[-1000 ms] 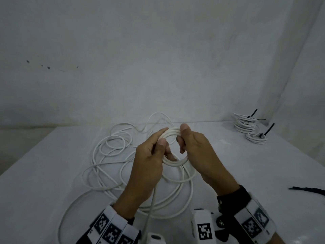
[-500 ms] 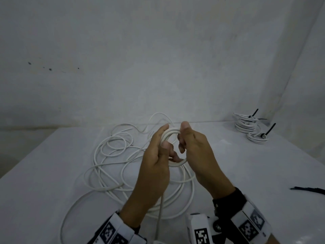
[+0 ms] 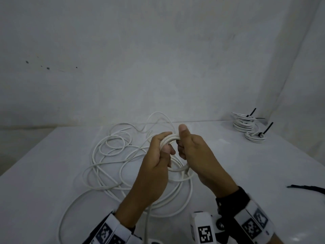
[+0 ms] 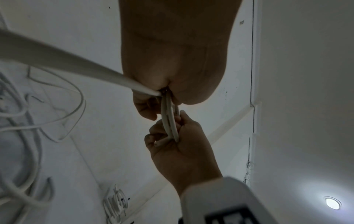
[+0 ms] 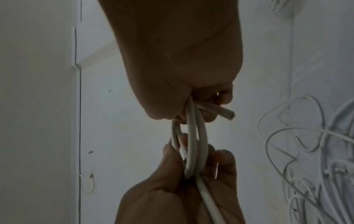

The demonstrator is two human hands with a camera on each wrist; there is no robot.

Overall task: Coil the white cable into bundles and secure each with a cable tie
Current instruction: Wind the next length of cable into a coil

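Observation:
A small coil of white cable [image 3: 169,139] hangs between both hands above the table. My left hand [image 3: 158,152] grips the coil's left side, and a long strand runs from it down past the wrist. My right hand [image 3: 186,147] grips the right side, thumb raised, with the cut cable end [image 5: 229,115] sticking out past its fingers. In the wrist views the coil [image 4: 169,119] [image 5: 193,145] is a tight oval of a few turns between the two fists. The rest of the white cable [image 3: 112,155] lies in loose tangled loops on the table behind and under my hands.
Two finished cable bundles [image 3: 246,123] [image 3: 255,137] with black ties sit at the table's far right corner. Loose black cable ties [image 3: 309,188] lie at the right edge. Walls close the table [image 3: 44,173] at the back and right.
The hands have drawn closer together and the coil has tightened into a smaller ring. The left hand has shifted its grip round the coil's left side.

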